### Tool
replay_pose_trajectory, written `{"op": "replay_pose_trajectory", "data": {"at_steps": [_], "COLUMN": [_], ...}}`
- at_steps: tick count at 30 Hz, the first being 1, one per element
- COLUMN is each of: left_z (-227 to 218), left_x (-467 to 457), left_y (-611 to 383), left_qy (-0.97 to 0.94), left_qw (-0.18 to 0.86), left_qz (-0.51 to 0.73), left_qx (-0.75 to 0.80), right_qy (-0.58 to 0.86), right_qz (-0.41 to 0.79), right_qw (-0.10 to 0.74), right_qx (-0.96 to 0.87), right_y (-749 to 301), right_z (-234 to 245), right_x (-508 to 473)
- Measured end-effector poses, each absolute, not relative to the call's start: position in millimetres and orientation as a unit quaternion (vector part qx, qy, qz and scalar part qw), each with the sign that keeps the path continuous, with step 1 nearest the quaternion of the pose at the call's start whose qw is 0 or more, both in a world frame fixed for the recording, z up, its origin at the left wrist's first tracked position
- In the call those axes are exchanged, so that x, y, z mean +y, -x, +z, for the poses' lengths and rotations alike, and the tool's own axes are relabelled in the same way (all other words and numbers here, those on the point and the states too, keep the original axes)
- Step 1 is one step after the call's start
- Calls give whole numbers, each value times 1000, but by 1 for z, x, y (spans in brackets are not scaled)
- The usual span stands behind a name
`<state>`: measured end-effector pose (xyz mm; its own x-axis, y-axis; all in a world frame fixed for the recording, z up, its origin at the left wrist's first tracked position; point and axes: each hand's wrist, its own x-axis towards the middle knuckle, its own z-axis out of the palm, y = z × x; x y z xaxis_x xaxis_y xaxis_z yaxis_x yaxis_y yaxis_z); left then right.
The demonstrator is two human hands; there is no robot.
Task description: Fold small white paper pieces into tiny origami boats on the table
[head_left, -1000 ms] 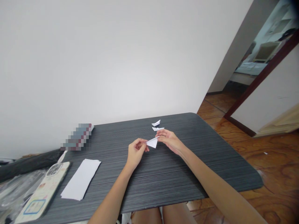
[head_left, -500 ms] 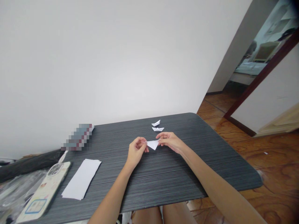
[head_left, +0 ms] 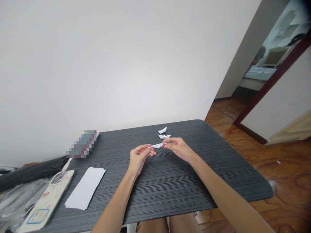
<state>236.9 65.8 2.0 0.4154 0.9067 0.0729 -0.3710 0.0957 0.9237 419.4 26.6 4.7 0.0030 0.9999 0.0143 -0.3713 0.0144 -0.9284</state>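
A small folded white paper (head_left: 157, 146) is stretched between my two hands above the table, looking long and narrow from here. My left hand (head_left: 141, 156) pinches its left end between thumb and fingers. The right end is pinched by my right hand (head_left: 178, 148). Just beyond my hands, two folded paper boats rest on the table: the nearer boat (head_left: 164, 136) lies close to my right fingertips, and the farther boat (head_left: 162, 130) sits behind it.
On the dark table (head_left: 194, 181), a stack of white paper sheets (head_left: 85, 188) lies at the left. Beside it is a phone in a decorated case (head_left: 48, 200). A blurred-out book-like object (head_left: 84, 144) sits at the back left, near a black roll (head_left: 34, 173). A white wall stands behind.
The folded paper has turned from a downward-pointing triangle into a narrow strip as seen from here. My left hand has shifted slightly left; the right hand has barely moved.
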Motion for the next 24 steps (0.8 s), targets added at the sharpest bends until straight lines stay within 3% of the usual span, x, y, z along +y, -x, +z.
{"op": "replay_pose_trajectory", "data": {"at_steps": [9, 20, 24], "left_z": [-4, -12, -9], "left_x": [65, 66, 66], "left_y": [-240, -241, -242], "left_qy": [-626, -617, -595], "left_qw": [480, 460, 508], "left_qz": [493, 457, 465], "left_qx": [368, 445, 414], "right_qy": [478, 490, 471], "right_qz": [464, 464, 468], "right_qw": [592, 592, 607], "right_qx": [-454, -441, -437], "right_y": [-405, -403, -403], "right_z": [-2, -14, -14], "right_x": [29, 33, 32]}}
